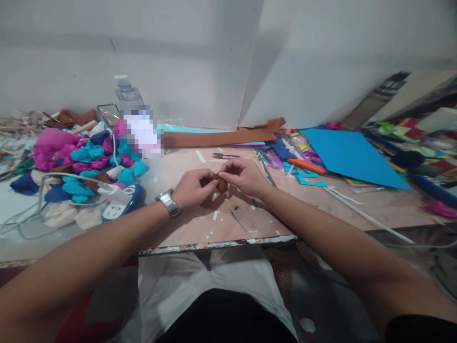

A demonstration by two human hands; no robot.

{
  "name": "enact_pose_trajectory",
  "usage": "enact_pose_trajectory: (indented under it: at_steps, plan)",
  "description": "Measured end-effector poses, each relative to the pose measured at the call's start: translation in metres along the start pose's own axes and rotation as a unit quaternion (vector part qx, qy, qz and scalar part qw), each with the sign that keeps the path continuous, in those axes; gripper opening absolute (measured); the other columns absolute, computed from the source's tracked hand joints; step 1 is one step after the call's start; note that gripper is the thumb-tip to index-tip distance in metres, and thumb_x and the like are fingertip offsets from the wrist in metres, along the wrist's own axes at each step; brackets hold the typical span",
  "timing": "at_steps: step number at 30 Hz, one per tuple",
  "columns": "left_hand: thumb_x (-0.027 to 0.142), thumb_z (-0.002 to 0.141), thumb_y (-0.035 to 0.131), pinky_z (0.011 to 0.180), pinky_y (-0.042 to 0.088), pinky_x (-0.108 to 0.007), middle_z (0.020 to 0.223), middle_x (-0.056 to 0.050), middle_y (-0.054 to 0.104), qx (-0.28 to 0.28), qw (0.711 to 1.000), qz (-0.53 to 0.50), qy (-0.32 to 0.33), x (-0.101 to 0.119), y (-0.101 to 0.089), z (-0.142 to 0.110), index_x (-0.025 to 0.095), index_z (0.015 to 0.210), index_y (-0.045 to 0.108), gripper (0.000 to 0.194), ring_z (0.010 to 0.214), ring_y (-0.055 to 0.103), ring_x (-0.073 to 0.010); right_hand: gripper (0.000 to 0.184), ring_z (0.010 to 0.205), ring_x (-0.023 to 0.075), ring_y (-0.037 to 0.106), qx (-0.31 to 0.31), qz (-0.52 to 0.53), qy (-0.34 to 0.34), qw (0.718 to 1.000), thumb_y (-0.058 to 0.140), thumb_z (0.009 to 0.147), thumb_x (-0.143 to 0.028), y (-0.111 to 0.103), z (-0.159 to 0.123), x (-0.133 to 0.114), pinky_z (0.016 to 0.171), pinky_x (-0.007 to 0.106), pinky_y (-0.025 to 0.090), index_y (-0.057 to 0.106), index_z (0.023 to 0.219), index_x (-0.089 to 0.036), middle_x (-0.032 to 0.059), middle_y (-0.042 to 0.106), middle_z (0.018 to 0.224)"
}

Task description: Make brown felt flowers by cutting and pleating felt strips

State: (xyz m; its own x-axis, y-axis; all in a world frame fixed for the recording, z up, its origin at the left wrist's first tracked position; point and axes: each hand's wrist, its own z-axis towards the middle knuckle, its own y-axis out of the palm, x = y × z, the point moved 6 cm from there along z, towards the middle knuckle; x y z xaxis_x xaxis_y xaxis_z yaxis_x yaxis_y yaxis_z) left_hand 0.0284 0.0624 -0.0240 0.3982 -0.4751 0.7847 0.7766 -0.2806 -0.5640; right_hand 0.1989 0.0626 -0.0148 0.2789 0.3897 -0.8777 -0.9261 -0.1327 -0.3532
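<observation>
Both hands meet over the middle of the worktable (185, 233). Between them is a small, rounded brown piece (223, 185) that looks like crumpled crepe paper. My left hand (193, 186), with a metal watch on the wrist, pinches it from the left. My right hand (244, 177) has thumb and fingertips closed on its right and upper side. The fingers cover part of the piece. Just beyond the hands lies a pair of thread snips (227, 156). Farther back stretches a long brown strip (214, 138), similar in colour to the held piece.
Left are crumpled pink, blue and cream paper balls (85, 152), a power strip (123, 202) with cables, and a water bottle (126, 93). Right are an orange utility knife (307, 166), a blue sheet (352, 155) and white strips (371, 216). Paper scraps dot the tabletop; a wall stands behind.
</observation>
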Motion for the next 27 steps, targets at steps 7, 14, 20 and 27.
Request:
enact_pose_trajectory:
  at_steps: [7, 14, 20, 27]
  plan:
    - [0.040, 0.101, 0.053, 0.069, 0.045, -0.027, 0.078, -0.003, 0.070, -0.011, 0.999, -0.037, 0.018, 0.000, 0.001, 0.002, 0.016, 0.088, 0.073, 0.034, 0.072, 0.060, -0.0159, 0.031, 0.068, 0.0164, 0.065, 0.000, 0.011, -0.002, 1.000, 0.080, 0.084, -0.048, -0.001, 0.002, 0.003, 0.064, 0.030, 0.053, 0.072, 0.085, -0.018, 0.0038, 0.072, 0.077]
    - [0.041, 0.096, 0.064, 0.077, 0.050, -0.030, 0.091, -0.007, 0.078, -0.001, 0.999, -0.050, 0.011, -0.004, 0.003, 0.002, 0.015, 0.094, 0.076, 0.029, 0.081, 0.068, -0.0194, 0.025, 0.066, 0.0163, 0.066, -0.011, -0.001, -0.004, 1.000, 0.076, 0.086, -0.042, 0.000, -0.001, 0.001, 0.060, 0.028, 0.052, 0.072, 0.087, -0.017, 0.0033, 0.073, 0.073]
    - [0.045, 0.097, 0.064, 0.077, 0.053, -0.030, 0.089, -0.007, 0.079, 0.005, 0.998, -0.066, 0.019, -0.003, 0.001, 0.002, 0.016, 0.094, 0.076, 0.032, 0.082, 0.070, -0.0195, 0.016, 0.070, 0.0165, 0.067, -0.020, -0.039, -0.036, 0.998, 0.076, 0.085, -0.033, -0.001, -0.001, -0.007, 0.066, 0.028, 0.052, 0.075, 0.085, -0.017, 0.0035, 0.075, 0.077]
    - [0.045, 0.096, 0.065, 0.077, 0.053, -0.030, 0.091, -0.007, 0.081, 0.017, 0.997, -0.069, 0.021, 0.000, -0.001, 0.004, 0.016, 0.094, 0.079, 0.033, 0.083, 0.071, -0.0195, 0.024, 0.066, 0.0171, 0.068, -0.017, -0.057, -0.038, 0.997, 0.071, 0.091, -0.040, 0.000, -0.003, -0.006, 0.060, 0.028, 0.052, 0.076, 0.101, -0.018, 0.0046, 0.077, 0.083]
